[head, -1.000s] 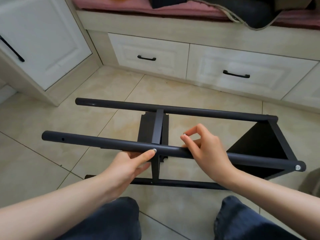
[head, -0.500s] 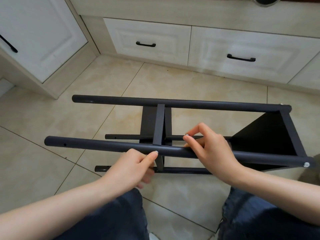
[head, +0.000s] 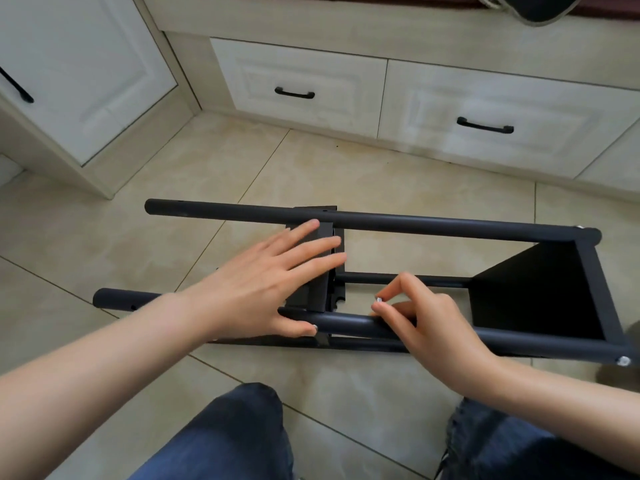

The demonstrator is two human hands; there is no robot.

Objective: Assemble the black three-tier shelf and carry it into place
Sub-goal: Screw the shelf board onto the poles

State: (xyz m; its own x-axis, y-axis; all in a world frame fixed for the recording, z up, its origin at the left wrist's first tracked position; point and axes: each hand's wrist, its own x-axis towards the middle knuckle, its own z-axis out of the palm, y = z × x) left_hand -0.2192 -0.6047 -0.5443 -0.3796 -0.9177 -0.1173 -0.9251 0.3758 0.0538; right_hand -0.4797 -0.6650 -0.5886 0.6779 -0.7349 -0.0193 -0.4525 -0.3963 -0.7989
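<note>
Lying sideways on the floor at 12 o'clock, the shelf has its middle panel under the flat, straight-fingered left hand. At 3 o'clock of it the right hand pinches a screw, which may drop if the panel shifts.

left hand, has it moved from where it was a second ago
Yes. The left hand has left its grip under the near pole and reached forward, fingers now flat on the middle shelf panel, towards the far pole.
</note>
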